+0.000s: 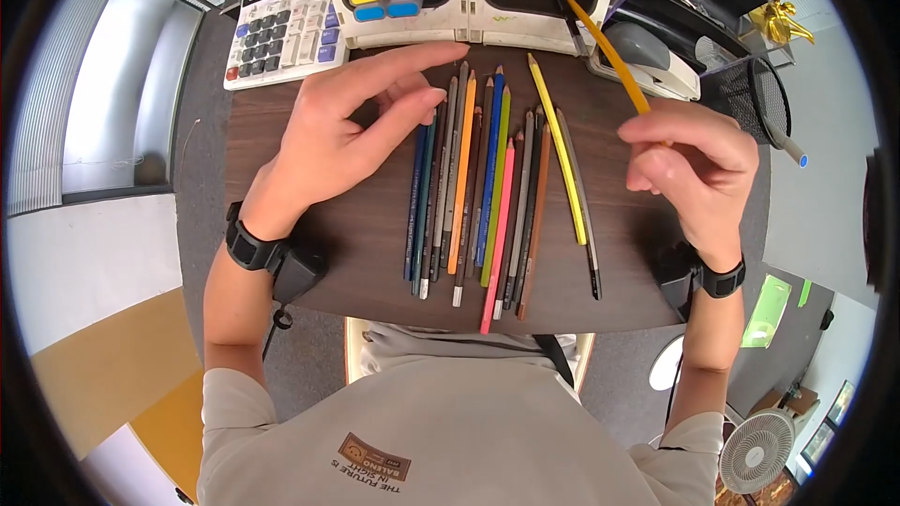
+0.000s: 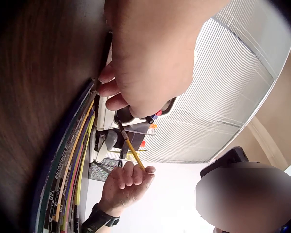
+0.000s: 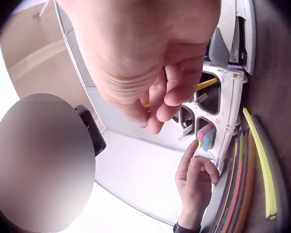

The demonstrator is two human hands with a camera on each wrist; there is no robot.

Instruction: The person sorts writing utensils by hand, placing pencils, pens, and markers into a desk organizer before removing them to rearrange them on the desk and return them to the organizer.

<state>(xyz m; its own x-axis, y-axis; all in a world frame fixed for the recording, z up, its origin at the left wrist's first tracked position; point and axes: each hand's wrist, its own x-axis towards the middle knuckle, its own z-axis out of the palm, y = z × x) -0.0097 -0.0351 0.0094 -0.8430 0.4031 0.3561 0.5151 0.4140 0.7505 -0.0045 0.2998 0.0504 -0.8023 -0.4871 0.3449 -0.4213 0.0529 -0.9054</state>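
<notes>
Yellow stick (image 1: 609, 54) in a narrow pinch: from the head view, I see the right hand (image 1: 698, 155) hold its near end, far end at the right opening of the white holder (image 1: 412, 36) by the table's (image 1: 366, 244) far edge. The left hand (image 1: 352, 126), loosely spread beside the pencils (image 1: 500, 225), holds nothing.

Left wrist: same pinch.

Right wrist: fingers hide much of it. I judge the step as guiding it there; next calls for steady alignment.
</notes>
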